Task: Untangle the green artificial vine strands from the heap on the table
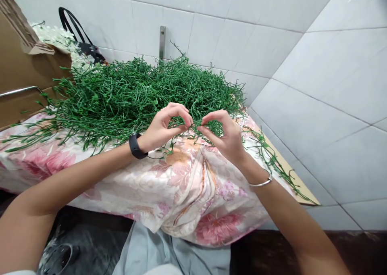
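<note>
Your left hand [160, 126] and your right hand [225, 136] meet fingertip to fingertip over the tabletop, both pinched narrow on one thin green plastic stem [196, 123] that runs between them. Each hand curls its thumb and forefinger shut on that stem, with the other fingers bent loosely above. You wear one black wristband [136, 146] on the left wrist and one thin silver bangle [261, 183] on the right.

The stem you hold lies at the near edge of one big tangled heap of green plastic stems [130, 93], too many to count, piled just behind your hands. A few loose strands [272, 158] trail off to your right along the tabletop's edge.

All of this sits on one pink floral cloth [187, 194] draped over the tabletop [298, 188] and hanging down towards you. Behind the heap you have one brown cardboard box [21, 69] at the left, one black-handled bag [81, 41] beside it, and a cluster of small white flowers [57, 39] between the two, against the white tiled wall [242, 29].
</note>
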